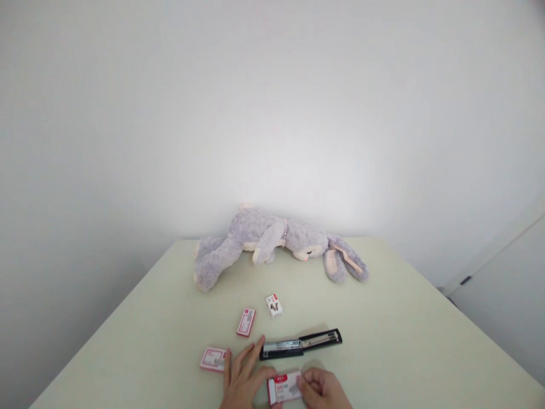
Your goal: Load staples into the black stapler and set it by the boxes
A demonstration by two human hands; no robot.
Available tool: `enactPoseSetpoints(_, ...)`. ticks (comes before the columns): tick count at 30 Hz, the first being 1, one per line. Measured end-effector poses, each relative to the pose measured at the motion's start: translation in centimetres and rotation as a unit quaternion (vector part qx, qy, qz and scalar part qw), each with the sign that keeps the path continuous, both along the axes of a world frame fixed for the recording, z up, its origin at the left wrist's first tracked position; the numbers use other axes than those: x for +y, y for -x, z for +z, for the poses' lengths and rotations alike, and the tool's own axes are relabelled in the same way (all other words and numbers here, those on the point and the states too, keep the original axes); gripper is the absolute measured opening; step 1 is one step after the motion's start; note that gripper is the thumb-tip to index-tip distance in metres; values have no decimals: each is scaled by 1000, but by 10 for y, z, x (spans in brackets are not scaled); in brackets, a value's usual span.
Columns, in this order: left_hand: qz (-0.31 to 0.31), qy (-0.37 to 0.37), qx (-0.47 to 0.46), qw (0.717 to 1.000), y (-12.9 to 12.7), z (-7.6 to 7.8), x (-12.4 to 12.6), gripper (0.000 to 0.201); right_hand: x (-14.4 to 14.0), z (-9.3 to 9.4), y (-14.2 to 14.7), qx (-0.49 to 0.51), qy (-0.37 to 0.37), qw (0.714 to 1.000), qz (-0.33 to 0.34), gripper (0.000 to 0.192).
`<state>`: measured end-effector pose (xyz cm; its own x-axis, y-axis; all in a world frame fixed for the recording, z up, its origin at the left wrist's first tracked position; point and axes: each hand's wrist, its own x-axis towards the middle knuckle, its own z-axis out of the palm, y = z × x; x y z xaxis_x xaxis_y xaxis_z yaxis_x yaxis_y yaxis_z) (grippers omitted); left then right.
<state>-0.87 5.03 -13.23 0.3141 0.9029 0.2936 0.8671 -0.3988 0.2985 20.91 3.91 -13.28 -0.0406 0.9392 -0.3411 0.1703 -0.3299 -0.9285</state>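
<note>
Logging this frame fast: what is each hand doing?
Left hand: open, fingers spread, touching the staple box.
Right hand: closed on the staple box's right end.

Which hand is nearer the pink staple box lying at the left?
Left. The left hand lies right beside that pink staple box; the right hand is farther right, holding another staple box.

L hand (243, 379) flat, fingers spread fwd, R hand (320, 389) curled, fingertip grip, both low centre
</note>
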Motion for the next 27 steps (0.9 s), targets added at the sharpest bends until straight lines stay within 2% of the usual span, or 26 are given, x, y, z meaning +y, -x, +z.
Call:
enactPoseSetpoints(3, -1, 4, 3, 1000, 6, 4, 1, 33, 4, -4, -10, -27, 0, 999, 18, 63)
enactPoseSetpoints(5, 2, 14, 7, 1000, 12, 4, 3, 34, 3, 0, -23, -66, -15, 998, 20, 59)
enactPoseSetpoints(7, -6, 24, 8, 1000, 19, 4, 6, 41, 2, 12, -32, -137, -47, 989, 11, 52)
enactPoseSetpoints(10, -60, 29, 8, 998, 28, 3, 11, 56, 4, 39, -31, -233, -98, 968, -7, 41)
enactPoseSetpoints(12, -86, 27, 11, 996, 33, 5, 14, 61, 10, 55, -19, -251, -129, 959, 0, 41)
enactPoseSetpoints(14, -86, 28, 15, 996, 35, 6, 16, 60, 17, 63, -2, -232, -159, 959, 18, 40)
enactPoseSetpoints(18, -81, 35, 16, 996, 34, 7, 16, 58, 29, 51, 32, -126, -149, 980, 36, 39)
enactPoseSetpoints(22, -70, 25, 17, 997, 32, 5, 16, 67, 34, 33, 54, -50, -115, 992, -8, 37)
enactPoseSetpoints(24, -71, 21, 20, 997, 32, 4, 17, 68, 37, 33, 61, -55, -127, 990, -15, 29)
enactPoseSetpoints(27, -89, 12, 24, 996, 34, 2, 18, 64, 38, 46, 64, -109, -147, 983, 10, 16)
